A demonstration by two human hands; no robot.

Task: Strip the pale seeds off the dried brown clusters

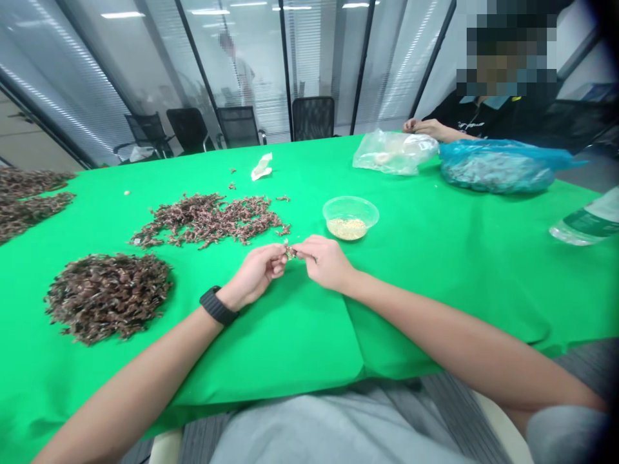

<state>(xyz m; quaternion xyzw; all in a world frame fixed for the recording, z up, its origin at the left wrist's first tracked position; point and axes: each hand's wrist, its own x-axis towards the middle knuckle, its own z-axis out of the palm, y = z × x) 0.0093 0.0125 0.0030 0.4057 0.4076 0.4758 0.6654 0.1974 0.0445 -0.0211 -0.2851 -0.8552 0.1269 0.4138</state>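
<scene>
left hand [261, 272], right hand [325, 261]: both pinching small brownish irregular piece [291, 252]; light fingertip grip best, near clear round plastic bowl [363, 211].

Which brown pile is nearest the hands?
The loosely spread pile, just beyond the left hand; the compact mound sits farther left, other heaps at the picture's left edge.
</scene>
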